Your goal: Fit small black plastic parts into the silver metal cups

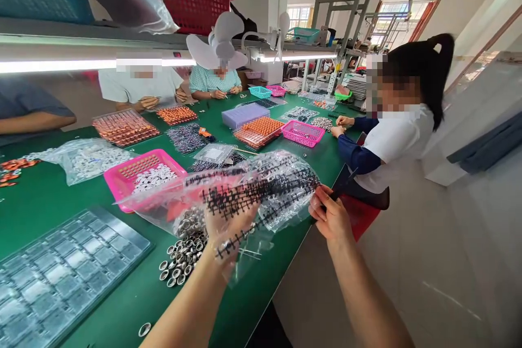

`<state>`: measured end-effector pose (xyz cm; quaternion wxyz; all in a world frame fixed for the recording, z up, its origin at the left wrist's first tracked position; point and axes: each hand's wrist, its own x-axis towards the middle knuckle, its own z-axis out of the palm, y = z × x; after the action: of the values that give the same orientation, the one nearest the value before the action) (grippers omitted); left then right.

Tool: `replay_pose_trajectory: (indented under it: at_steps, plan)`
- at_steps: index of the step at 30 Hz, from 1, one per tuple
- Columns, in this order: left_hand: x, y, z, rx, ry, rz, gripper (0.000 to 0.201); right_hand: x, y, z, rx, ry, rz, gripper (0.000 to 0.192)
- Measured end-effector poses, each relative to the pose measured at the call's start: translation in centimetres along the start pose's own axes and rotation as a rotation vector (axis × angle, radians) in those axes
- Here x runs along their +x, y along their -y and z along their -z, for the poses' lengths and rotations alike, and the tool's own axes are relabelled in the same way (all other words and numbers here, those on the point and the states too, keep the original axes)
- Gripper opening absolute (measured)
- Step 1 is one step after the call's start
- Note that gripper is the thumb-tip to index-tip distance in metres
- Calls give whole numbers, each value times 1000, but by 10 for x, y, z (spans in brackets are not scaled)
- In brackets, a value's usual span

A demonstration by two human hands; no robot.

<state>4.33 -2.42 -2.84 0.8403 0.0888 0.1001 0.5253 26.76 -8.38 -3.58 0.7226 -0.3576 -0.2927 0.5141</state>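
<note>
Bag of black plastic strips, held up over the bench

Left hand [230,223] grips the clear bag [261,185] from below, right hand [330,215] pinches its edge; metal rings [183,253] piled underneath on the green table [49,196].

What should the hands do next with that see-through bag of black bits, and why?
Probably draw the left hand out with one black strip. That hand is inside the clear bag, fingers around the strips, while the right hand pinches the bag's edge. The bag hangs over the table's edge, above the metal rings, so keeping it steady seems wise.
</note>
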Motion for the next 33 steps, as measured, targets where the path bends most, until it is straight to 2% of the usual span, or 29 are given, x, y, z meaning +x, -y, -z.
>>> replay_pose_trajectory:
  at_steps: [2,3,6,7,10,12,17,21,24,26,28,30,33]
  plan:
    - [10,5,-7,6,-7,-45,41,3,-2,0,15,-26,19,32]
    - [12,10,-8,28,-47,-59,37,4,-4,2,17,-40,24,32]
    - [0,32,-1,165,-206,79,23,6,-11,12,1,-89,10,30]
    - [-8,41,3,208,-238,149,24,5,-15,17,-11,-105,-4,29]
    - [-33,65,11,261,-210,301,38,-3,-25,31,-52,-141,-59,28]
    - [-44,79,13,266,-208,339,38,-13,-30,39,-77,-158,-88,29]
    - [-42,109,16,210,-302,333,18,-40,-37,51,-123,-207,-125,29]
    - [-38,123,21,204,-391,307,16,-55,-42,63,-192,-228,-155,30]
    - [-38,126,26,221,-432,324,19,-65,-43,74,-395,-303,-106,39]
    - [-38,126,29,230,-455,335,20,-72,-39,78,-611,-419,-3,43]
    - [-38,127,32,243,-470,340,21,-80,-33,77,-855,-483,115,37]
    - [-38,127,33,254,-469,345,21,-87,-27,72,-1057,-405,218,25]
    - [-39,127,35,259,-444,365,25,-91,-24,63,-1231,-167,328,13]
